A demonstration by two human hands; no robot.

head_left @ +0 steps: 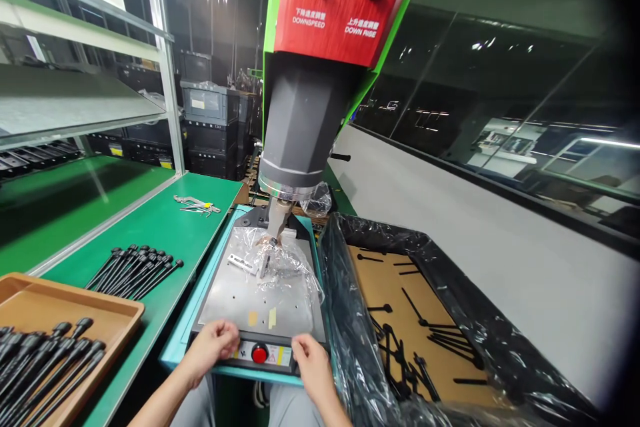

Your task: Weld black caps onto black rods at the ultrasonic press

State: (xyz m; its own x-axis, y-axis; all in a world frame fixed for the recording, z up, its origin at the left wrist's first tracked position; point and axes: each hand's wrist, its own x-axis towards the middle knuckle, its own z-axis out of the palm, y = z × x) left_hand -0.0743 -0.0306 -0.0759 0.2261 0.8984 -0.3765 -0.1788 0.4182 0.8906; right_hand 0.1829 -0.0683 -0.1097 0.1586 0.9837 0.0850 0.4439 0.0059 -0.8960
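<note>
My left hand (216, 345) is curled at the left front corner of the machine base (260, 307), fingers bent together; whether anything is between them is hidden. At the right front corner rests my right hand (309, 359), its fingers also curled in by the edge. Between the hands a red button (259, 353) sits on the front panel. Above the metal plate the machine's horn (278, 217) points down at a small fixture (265, 265), with clear plastic film (295, 270) around it.
Black rods (137, 270) lie on the green table (200, 193) near pliers (197, 205). More rods fill a brown tray (135, 310) at the left. On the right, a box lined with black plastic (350, 320) holds scattered black rods. The red machine head (330, 27) hangs overhead.
</note>
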